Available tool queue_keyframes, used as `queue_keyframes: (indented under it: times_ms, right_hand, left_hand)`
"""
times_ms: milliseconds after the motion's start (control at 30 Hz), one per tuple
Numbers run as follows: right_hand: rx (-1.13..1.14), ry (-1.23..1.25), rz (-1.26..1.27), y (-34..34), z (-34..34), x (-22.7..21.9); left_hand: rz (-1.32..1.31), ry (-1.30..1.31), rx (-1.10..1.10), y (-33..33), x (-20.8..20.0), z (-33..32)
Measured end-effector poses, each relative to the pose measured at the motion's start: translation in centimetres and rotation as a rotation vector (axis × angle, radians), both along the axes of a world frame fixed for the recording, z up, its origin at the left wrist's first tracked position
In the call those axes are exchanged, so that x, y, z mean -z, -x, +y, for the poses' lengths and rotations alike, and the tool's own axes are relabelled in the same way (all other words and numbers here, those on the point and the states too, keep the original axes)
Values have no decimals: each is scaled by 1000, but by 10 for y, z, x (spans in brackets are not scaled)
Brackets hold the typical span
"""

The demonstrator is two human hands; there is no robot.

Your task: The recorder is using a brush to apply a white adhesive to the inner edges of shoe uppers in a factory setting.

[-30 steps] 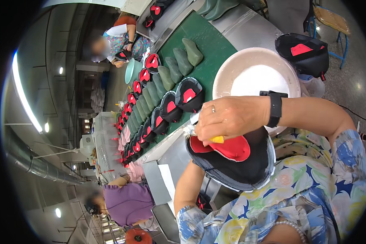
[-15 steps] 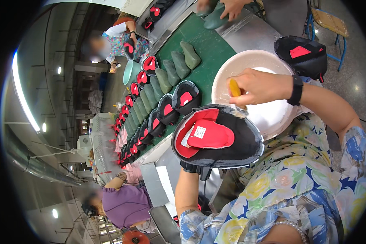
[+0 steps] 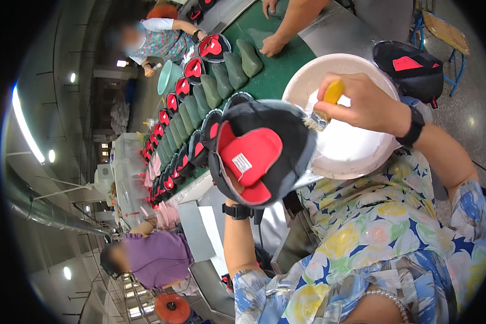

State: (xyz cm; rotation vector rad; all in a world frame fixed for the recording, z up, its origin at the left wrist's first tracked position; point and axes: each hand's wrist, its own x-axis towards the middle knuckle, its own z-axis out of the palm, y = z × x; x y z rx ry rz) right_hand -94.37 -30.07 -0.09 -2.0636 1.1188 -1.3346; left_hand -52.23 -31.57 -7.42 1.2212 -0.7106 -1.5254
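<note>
A black shoe upper (image 3: 296, 132) with a red lining and a small white label is tilted in front of me, propped on my left hand (image 3: 234, 180). Most of that hand is hidden by the upper; a bit of skin shows at its opening. Pinched in my right hand (image 3: 364, 102) is a brush (image 3: 333, 93) with a yellow handle. Its pale, wet-looking bristles are close to the upper's grey edge, over the near side of a round pale basin (image 3: 295, 86). White liquid (image 3: 356, 151) fills the basin's bottom.
Rows of grey-green shoe lasts (image 3: 249, 59) and black-and-red uppers (image 3: 193, 69) run along the green belt (image 3: 278, 67). Another upper (image 3: 410, 70) lies right of the basin. A co-worker's hand (image 3: 274, 45) handles a last at the belt's far end. Two other people sit at left.
The upper has turned and shifted left and up. My right hand has moved slightly right, lifting the brush off the upper's edge. The co-worker's hands have come down onto the belt.
</note>
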Motion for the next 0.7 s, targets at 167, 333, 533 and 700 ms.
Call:
queue_keyframes:
  times_ms: [167,333,533,700]
  right_hand:
    - [125,-29,-195,-1,21,10]
    - [254,-225,-170,28,48,37]
    - [315,-384,-161,36,60,61]
    - [338,-411,-189,28,58,83]
  left_hand:
    - [70,4,-66,18,-2,-48]
    - [160,27,-110,41,6,-79]
    - [203,311,-22,91,77,-165]
    - [-196,-152,90,99,160,-191]
